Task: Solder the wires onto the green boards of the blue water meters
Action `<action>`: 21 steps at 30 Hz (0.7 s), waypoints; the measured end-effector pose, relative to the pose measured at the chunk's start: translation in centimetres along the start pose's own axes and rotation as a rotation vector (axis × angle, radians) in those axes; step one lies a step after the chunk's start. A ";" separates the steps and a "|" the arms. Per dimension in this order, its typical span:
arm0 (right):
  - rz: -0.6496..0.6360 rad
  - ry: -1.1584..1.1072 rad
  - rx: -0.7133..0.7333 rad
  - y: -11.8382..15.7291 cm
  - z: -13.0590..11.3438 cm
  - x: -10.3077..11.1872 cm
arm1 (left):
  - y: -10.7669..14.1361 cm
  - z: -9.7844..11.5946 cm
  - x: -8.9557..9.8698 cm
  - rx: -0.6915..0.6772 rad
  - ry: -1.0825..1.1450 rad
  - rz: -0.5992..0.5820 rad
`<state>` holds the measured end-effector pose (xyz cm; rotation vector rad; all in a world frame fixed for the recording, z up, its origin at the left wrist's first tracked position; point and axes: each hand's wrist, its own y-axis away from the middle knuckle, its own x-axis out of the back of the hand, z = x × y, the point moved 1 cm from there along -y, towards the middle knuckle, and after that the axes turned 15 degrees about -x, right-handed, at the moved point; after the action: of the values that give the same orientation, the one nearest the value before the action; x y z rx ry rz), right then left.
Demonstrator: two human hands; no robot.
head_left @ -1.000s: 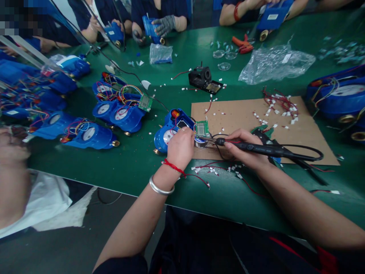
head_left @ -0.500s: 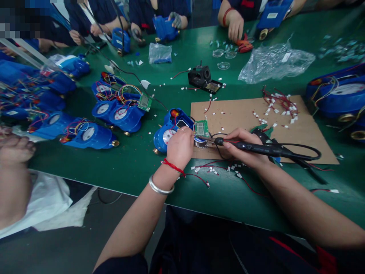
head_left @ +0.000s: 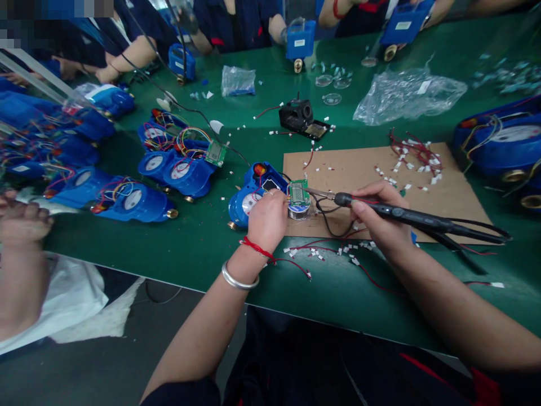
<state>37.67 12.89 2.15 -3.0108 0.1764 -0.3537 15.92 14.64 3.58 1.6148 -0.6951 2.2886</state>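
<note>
My right hand [head_left: 382,214] grips a soldering iron [head_left: 406,216] like a pen, its metal tip pointing left at the right edge of a small green circuit board [head_left: 298,193]. Whether the tip touches the board I cannot tell. The board rests over a solder spool [head_left: 299,212] on the cardboard. Just left of it, my left hand [head_left: 268,217] has its fingers pinched together by the board's wires; what they hold is hidden. A blue water meter [head_left: 242,204] with an open lid compartment lies partly behind that hand.
Brown cardboard [head_left: 346,163] carries red wire leads [head_left: 416,152] with white connectors. Behind stands a black soldering-iron holder [head_left: 298,115]. More blue meters [head_left: 131,197] sit left, others [head_left: 502,141] right. Co-workers' hands are across the table and at far left. A plastic bag [head_left: 408,93] lies at the back.
My right hand has moved right with the soldering iron, drawing its tip from the board's lower edge to its right side. My left hand stays put. Across the table, a co-worker's blue meter shifted right.
</note>
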 end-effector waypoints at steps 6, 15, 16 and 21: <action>0.036 -0.089 -0.031 -1.0 0.0 0.5 | 0.1 -0.1 0.0 -0.009 0.002 0.007; -0.029 -0.243 -0.054 -2.1 -0.6 1.0 | 0.2 0.0 -0.2 0.001 0.000 0.019; -0.040 -0.230 -0.064 -2.1 -0.5 1.0 | 0.2 0.0 -0.1 0.002 -0.003 0.018; -0.050 -0.066 -0.062 -1.5 0.2 1.4 | 0.2 0.1 0.0 0.006 -0.007 0.013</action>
<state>39.21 14.25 2.44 -3.0874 0.1083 -0.2569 15.86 14.42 3.53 1.6259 -0.7039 2.2975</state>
